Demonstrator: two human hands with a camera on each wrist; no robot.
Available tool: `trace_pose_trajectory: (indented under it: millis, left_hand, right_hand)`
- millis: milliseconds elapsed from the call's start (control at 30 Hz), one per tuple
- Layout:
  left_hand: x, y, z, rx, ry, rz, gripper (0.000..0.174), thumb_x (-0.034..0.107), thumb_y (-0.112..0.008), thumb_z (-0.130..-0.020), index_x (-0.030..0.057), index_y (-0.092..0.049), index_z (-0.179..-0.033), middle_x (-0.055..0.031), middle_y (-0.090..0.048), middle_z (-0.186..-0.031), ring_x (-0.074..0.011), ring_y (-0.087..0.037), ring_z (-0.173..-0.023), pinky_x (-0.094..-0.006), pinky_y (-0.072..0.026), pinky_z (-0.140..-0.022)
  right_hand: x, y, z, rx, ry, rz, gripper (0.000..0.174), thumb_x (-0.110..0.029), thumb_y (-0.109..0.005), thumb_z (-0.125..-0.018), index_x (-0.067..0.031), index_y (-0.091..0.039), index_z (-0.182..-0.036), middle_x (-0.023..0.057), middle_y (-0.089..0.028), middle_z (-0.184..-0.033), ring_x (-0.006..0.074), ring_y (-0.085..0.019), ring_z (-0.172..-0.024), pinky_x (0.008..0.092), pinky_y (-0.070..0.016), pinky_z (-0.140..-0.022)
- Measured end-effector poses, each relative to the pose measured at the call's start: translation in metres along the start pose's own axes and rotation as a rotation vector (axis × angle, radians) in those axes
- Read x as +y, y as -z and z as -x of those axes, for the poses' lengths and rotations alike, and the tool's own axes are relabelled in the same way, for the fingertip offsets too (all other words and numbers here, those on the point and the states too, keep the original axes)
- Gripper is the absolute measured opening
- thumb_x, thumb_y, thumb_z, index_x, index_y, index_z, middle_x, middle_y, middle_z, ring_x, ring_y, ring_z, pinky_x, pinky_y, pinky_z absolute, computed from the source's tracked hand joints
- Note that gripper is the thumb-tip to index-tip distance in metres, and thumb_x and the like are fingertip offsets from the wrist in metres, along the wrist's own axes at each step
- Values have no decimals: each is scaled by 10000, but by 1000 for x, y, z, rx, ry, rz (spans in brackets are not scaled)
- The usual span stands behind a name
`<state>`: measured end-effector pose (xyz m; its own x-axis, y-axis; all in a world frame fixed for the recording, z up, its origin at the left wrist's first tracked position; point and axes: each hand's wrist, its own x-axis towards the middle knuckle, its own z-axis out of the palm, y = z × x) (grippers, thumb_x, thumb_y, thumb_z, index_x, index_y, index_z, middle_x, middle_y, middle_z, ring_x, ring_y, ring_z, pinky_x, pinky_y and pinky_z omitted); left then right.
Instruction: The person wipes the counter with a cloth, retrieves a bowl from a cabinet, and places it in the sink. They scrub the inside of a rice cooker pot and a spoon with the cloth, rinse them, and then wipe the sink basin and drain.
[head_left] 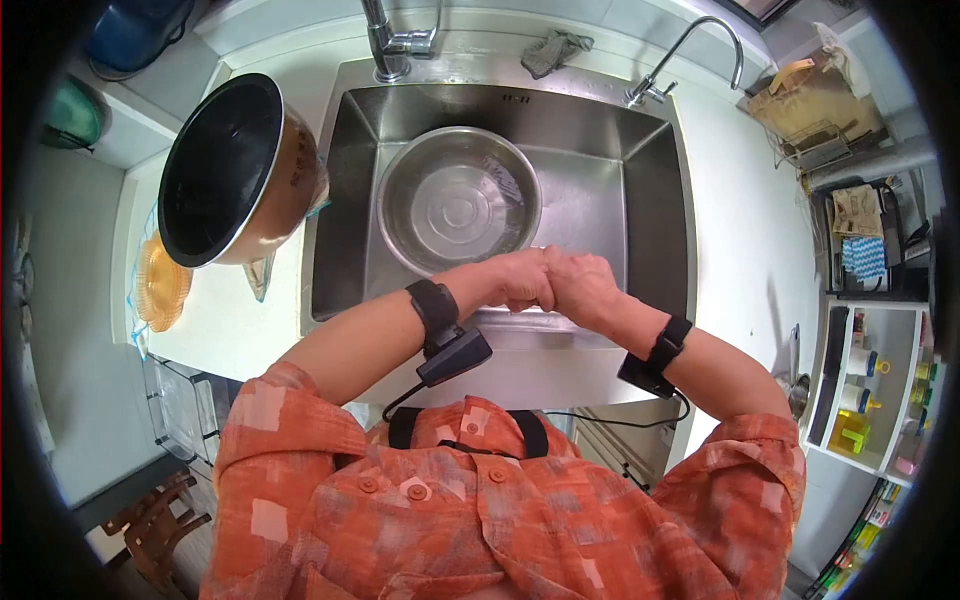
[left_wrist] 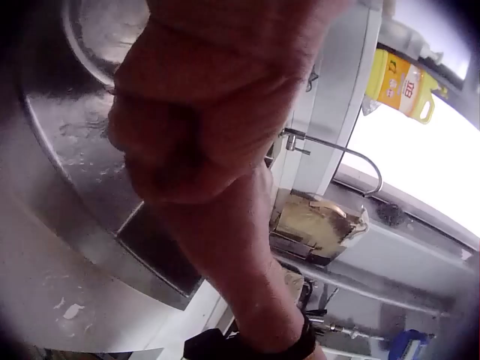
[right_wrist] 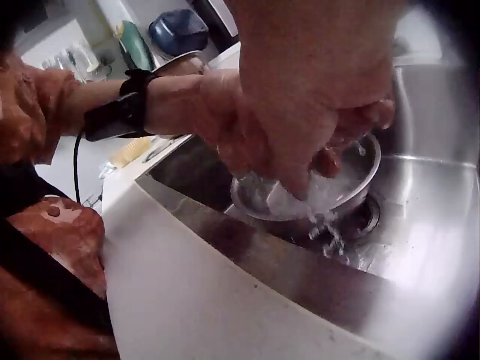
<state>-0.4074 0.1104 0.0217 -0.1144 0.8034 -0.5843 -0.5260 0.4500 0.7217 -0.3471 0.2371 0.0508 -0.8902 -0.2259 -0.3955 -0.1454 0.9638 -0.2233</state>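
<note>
My left hand (head_left: 522, 278) and right hand (head_left: 585, 288) are pressed together over the front of the steel sink (head_left: 590, 195), fingers curled. In the right wrist view, water runs down from beneath the right hand (right_wrist: 315, 82), past the metal basin's rim. A pale, wet bit (right_wrist: 281, 199) shows under the fingers; I cannot tell what it is, as the fists hide most of it. Seen from the left wrist, the left hand (left_wrist: 202, 97) covers part of the right. Behind both hands, a round metal basin (head_left: 408, 172) stands on the sink floor.
A large dark-lined pot (head_left: 285, 180) stands on the left counter beside an amber ribbed dish (head_left: 162, 285). Behind the sink are a faucet (head_left: 392, 45), a grey cloth (head_left: 556, 52) and a thin curved tap (head_left: 655, 90). A shelf of bottles (head_left: 850, 400) stands right.
</note>
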Motion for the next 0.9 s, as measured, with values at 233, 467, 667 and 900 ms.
trace_pose_trajectory:
  millis: [233,467,667,900]
  left_hand:
    - [-30,21,-16,164,-330,-672,263,175,-590,-726,57,-615,-960,-137,-626,-958,-239,-594,-896,-336,-445,-737]
    - [-22,34,-4,347,33,-1144,208,141,-577,-665,58,-641,-845,-163,-624,-847,-323,-594,-806,-363,-462,-695]
    - [-50,130,35,1034,-136,-970,223,132,-624,-634,94,-649,-852,-148,-617,-869,-321,-589,-831,-382,-467,-725]
    - [-73,186,42,1259,-13,-1003,350,164,-638,-650,2,-526,-940,-199,-548,-940,-378,-552,-868,-434,-444,-749]
  right_hand:
    - [2,-17,-32,-125,24,-180,141,-133,-568,-691,-23,-648,-728,202,-623,-809,335,-615,-773,419,-487,-655]
    - [22,-50,-65,-326,216,-464,155,-144,-601,-651,-10,-633,-721,185,-617,-702,319,-615,-689,400,-490,-633]
    - [77,-24,-94,-99,-256,-422,199,-145,-623,-686,-3,-648,-823,188,-633,-853,292,-635,-779,367,-519,-625]
    - [63,-45,-122,-124,-463,-813,253,-50,-636,-660,42,-606,-893,207,-613,-945,319,-612,-873,385,-524,-649]
